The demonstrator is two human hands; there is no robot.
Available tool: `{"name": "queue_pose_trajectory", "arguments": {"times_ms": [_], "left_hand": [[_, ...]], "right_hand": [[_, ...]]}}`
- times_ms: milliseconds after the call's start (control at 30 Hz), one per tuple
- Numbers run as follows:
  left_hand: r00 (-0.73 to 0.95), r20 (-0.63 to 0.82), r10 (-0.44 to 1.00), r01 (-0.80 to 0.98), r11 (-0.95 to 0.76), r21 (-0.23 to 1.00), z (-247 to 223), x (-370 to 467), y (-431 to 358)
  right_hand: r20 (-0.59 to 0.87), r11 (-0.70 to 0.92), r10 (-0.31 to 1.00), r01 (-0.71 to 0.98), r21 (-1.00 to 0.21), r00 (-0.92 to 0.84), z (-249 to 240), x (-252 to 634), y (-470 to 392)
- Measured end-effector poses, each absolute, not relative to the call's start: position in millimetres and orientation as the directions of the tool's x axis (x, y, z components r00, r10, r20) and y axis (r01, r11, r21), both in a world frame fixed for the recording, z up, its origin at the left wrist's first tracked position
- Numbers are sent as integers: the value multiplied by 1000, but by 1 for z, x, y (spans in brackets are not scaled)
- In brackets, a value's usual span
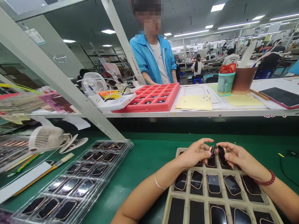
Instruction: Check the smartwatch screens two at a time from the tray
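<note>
My left hand [197, 151] is closed on a small smartwatch face [212, 151], pinched between thumb and fingers. In my right hand [238, 155] a second smartwatch face [221, 154] with a black screen is tilted up on its edge. Both hands hover over the far rows of a beige compartment tray [205, 194], with the two pieces close together but apart. Gold-rimmed watch faces such as this one [213, 183] lie in many of its compartments, while two near-left ones show only a black bottom. My fingers partly hide the far row.
A stack of clear plastic trays [93, 189] with more watch faces lies left on the green mat [123, 174]. Beyond are a brush [63, 160] and a white fan [46, 138]. A shelf [198, 114] across the back holds a red foam tray [161, 107]. A person [153, 59] stands behind it.
</note>
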State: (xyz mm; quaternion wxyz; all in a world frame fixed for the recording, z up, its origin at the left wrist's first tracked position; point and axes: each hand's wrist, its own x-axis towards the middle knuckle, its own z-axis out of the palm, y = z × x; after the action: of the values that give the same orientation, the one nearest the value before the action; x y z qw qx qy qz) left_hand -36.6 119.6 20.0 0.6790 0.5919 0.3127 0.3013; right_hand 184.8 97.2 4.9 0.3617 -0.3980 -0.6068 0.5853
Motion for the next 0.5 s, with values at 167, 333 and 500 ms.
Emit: {"name": "queue_pose_trajectory", "arguments": {"times_ms": [167, 333, 500], "left_hand": [[620, -68, 781, -30, 110, 993, 18, -37, 121], [623, -65, 779, -43, 117, 992, 16, -37, 122], [624, -74, 778, -38, 125, 991, 15, -37, 122]], "right_hand": [[-29, -9, 897, 46, -999, -442, 9, 183, 96], [-9, 1, 887, 20, -1000, -462, 10, 181, 96], [-7, 7, 879, 27, -1000, -477, 9, 181, 95]]}}
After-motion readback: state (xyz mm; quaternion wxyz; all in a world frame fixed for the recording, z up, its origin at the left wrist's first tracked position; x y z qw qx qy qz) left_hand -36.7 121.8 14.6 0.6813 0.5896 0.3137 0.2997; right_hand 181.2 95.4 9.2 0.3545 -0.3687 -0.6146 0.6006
